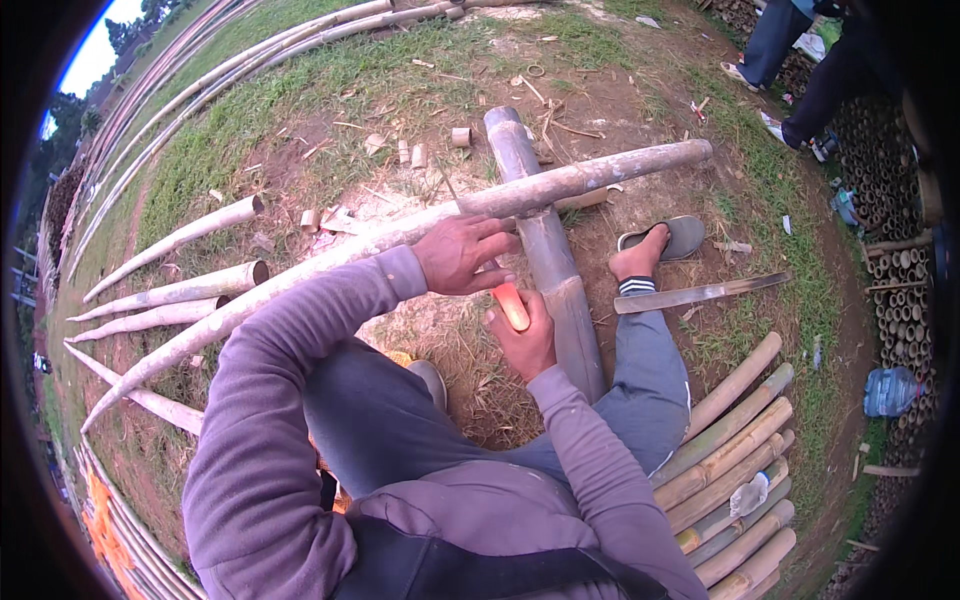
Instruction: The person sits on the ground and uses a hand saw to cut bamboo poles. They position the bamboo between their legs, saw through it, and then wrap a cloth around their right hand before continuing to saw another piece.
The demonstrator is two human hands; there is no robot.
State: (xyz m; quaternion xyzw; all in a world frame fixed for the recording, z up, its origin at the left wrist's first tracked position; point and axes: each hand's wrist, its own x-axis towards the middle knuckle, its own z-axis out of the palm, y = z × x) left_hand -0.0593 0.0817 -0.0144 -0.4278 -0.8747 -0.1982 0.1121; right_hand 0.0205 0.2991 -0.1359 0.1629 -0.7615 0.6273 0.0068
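A long pale bamboo pole [350, 245] slants from the lower left to the upper right. It crosses a thick, dark grey bamboo log [552, 255]. My left hand [465, 255] lies on the pole's near side, fingers stretched out and apart, just left of the crossing. My right hand [528, 335] is closed around the orange handle [511, 307] of what looks like a hand saw. Its thin blade runs up between my hands toward the pole; the tip shows beyond the pole's far side. My left fingers hide part of the blade, so I cannot tell how deep it sits.
Short bamboo offcuts [461, 137] and pale sawdust lie beyond the pole. Several poles [170, 290] point in from the left. A long flat strip [705, 291] lies by my sandalled foot. Cut bamboo lengths [735, 440] lie at lower right, near a water jug [891, 392]. Another person's legs [775, 45] stand far right.
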